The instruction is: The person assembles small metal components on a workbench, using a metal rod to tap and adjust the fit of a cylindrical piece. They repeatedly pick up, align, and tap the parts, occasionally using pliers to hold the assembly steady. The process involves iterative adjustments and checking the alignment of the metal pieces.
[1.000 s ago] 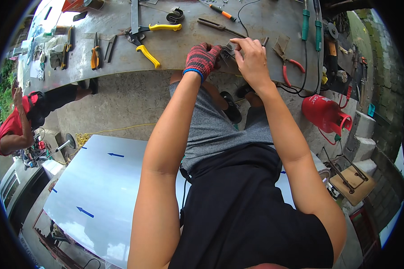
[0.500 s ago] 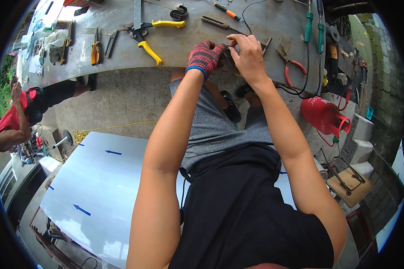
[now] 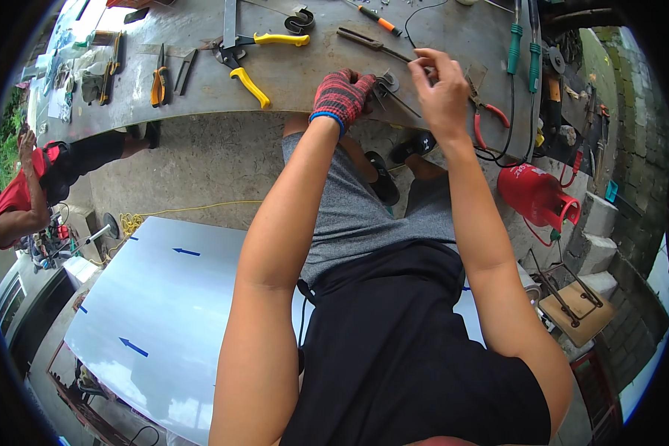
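Observation:
My left hand point(image 3: 342, 98), in a red and black checked glove with a blue cuff, is closed at the table's front edge. Its fingers grip a small dark metal piece point(image 3: 385, 80), whose exact kind I cannot make out. A thin dark rod point(image 3: 401, 101) slants to the right beside that piece. Bare and raised to the right of it, my right hand point(image 3: 442, 93) has curved fingers, with thumb and forefinger apart and nothing visible between them. Close behind its fingertips lies a long dark metal tool point(image 3: 375, 44). Red-handled pliers point(image 3: 479, 123) rest just right of my right hand.
On the metal table point(image 3: 193, 30) lie yellow-handled snips point(image 3: 264, 41), orange pliers point(image 3: 159, 85) and an orange screwdriver point(image 3: 379, 20). Green-handled cable tools point(image 3: 514, 48) lie at right. A red gas cylinder point(image 3: 535, 195) stands below. Another person point(image 3: 22, 201) is at far left.
My right hand has let go of the small metal piece and moved right and slightly up. The left hand stays in place, still gripping it, and the thin rod now shows.

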A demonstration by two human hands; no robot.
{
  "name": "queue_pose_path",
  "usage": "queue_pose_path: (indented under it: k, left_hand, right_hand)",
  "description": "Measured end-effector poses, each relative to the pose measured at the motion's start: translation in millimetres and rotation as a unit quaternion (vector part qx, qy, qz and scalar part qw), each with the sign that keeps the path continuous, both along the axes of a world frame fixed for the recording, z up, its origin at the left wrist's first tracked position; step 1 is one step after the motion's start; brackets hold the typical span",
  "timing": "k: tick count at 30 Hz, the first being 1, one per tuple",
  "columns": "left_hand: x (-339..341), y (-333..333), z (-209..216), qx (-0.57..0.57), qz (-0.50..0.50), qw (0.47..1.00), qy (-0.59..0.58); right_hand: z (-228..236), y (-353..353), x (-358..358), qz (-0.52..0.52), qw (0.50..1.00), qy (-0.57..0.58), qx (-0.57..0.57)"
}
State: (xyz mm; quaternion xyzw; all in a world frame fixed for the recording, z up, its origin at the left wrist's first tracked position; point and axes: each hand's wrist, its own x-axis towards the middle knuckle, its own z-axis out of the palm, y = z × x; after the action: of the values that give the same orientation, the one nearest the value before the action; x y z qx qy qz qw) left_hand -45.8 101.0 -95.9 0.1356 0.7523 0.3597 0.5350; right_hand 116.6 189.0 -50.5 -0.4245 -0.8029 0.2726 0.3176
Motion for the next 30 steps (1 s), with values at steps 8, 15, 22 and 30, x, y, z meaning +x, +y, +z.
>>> queue_pose_path:
  k: [8, 15, 22, 30]
  left_hand:
    - [-2.2, -2.9, 0.6, 0.009, -0.023, 1.0, 0.016]
    - [-2.0, -3.2, 2.4, 0.008, -0.02, 1.0, 0.01]
    - [-1.9, -3.4, 6.3, 0.008, -0.021, 1.0, -0.004]
    - [0.5, -2.8, 9.2, 0.006, -0.002, 1.0, -0.008]
  right_hand:
    - [-12.9, 77.1, 50.1, -0.2, 0.974, 0.088, -0.054]
    - [-13.0, 163.3, 57.4, -0.234, 0.97, 0.067, 0.003]
    - [-8.6, 200.7, 46.9, -0.141, 0.987, -0.04, 0.066]
    - [-1.3, 217.5, 48.3, -0.059, 0.964, -0.105, 0.238]
